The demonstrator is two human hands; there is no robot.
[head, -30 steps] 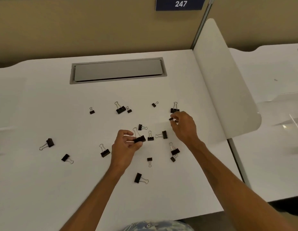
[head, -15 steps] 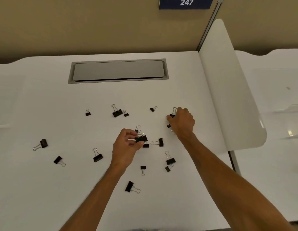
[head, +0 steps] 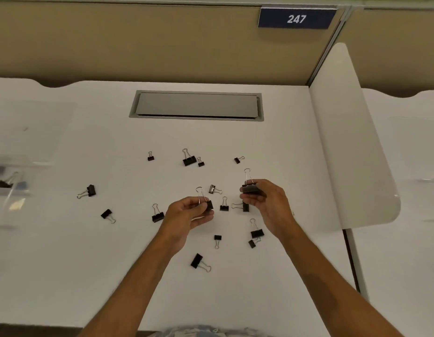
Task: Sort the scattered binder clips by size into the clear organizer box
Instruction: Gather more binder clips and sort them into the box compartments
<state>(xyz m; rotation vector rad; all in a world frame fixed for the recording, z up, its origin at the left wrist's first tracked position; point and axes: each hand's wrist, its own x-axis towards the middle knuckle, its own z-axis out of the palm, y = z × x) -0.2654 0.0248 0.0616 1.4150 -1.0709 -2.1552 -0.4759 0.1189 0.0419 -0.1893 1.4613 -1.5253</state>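
Several black binder clips of differing sizes lie scattered over the white desk (head: 65,263). My left hand (head: 186,212) pinches a large binder clip (head: 207,204) with its wire handles pointing up. My right hand (head: 267,203) holds another large binder clip (head: 250,188), also handles up, a little above the desk. Loose clips lie between and around the hands, such as a small one (head: 224,206) and a large one (head: 196,260) nearer me. The clear organizer box (head: 9,188) is at the far left edge, blurred, with a clip inside.
A grey cable hatch (head: 196,105) is set into the desk at the back. A white curved divider panel (head: 352,147) stands along the right side. A tan partition wall with a blue "247" sign (head: 296,18) closes the back.
My right hand has picked a large clip off the desk and lifted it. My left hand keeps its clip. The view has tilted up and shifted, bringing the organizer box into sight at left.
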